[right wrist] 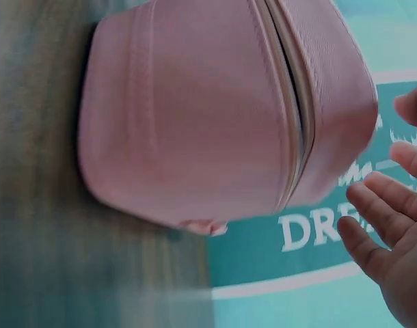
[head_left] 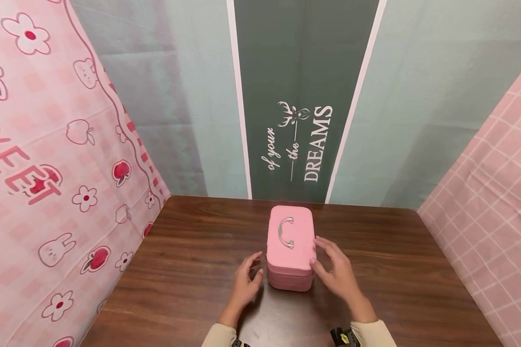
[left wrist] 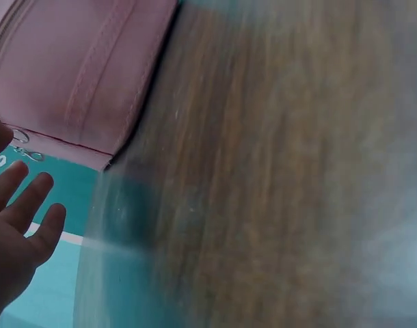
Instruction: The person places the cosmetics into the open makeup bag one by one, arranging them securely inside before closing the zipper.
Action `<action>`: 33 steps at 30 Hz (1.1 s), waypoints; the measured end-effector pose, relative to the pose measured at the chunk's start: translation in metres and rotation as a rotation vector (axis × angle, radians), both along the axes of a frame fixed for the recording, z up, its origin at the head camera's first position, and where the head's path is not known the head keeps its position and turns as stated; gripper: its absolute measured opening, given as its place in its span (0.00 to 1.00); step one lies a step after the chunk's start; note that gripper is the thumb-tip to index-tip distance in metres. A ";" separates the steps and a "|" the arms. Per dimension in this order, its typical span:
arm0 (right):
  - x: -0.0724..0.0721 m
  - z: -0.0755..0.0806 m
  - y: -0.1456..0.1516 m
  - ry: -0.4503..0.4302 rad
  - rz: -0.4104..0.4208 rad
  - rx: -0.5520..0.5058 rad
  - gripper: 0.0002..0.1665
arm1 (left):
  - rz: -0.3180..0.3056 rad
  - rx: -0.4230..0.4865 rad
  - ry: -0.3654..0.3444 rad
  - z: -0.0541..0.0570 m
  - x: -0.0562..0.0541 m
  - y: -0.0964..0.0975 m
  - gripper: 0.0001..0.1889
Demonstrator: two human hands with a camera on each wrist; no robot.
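Observation:
A pink vanity case (head_left: pixel 290 241) stands on the brown table, its lid down and a silver handle (head_left: pixel 285 232) on top. My left hand (head_left: pixel 246 282) is just left of the case, fingers relaxed and apart from it. On the other side, the fingertips of my right hand (head_left: pixel 339 273) are right at the lid's edge, fingers spread and gently bent. Silver zipper pulls (left wrist: pixel 29 154) show at the case's corner in the left wrist view. Along the lid in the right wrist view runs a zipper seam (right wrist: pixel 290 102). Neither hand grips anything.
The wood-grain table (head_left: pixel 191 270) reaches back to a green and grey cloth (head_left: pixel 304 62) with white lettering. A pink patterned cloth (head_left: pixel 61 193) hangs at the left, and a pink checked one (head_left: pixel 495 193) at the right.

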State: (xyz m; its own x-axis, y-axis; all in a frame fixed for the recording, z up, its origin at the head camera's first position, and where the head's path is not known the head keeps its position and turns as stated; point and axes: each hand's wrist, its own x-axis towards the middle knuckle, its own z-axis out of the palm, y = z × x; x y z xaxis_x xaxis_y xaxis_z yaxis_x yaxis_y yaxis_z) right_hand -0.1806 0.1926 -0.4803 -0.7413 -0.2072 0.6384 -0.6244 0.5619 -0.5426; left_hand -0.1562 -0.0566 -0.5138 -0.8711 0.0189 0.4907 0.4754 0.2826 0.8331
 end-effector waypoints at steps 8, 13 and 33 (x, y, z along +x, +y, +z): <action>-0.035 0.018 -0.027 0.007 0.136 0.157 0.32 | -0.038 0.008 -0.062 0.000 -0.013 0.002 0.17; -0.051 0.018 -0.041 0.013 0.221 0.214 0.32 | 0.032 0.023 -0.103 -0.022 -0.021 0.002 0.12; -0.062 0.006 -0.044 0.041 0.202 0.243 0.24 | 0.098 -0.141 0.018 -0.033 -0.024 -0.001 0.04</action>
State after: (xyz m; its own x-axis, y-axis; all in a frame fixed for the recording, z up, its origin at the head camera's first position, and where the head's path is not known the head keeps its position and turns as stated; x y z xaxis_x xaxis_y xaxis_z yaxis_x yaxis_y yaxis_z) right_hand -0.2424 0.1485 -0.4744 -0.6443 -0.4977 0.5807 -0.7551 0.5344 -0.3798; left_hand -0.1805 -0.0579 -0.5463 -0.8633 0.0042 0.5047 0.4543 0.4422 0.7733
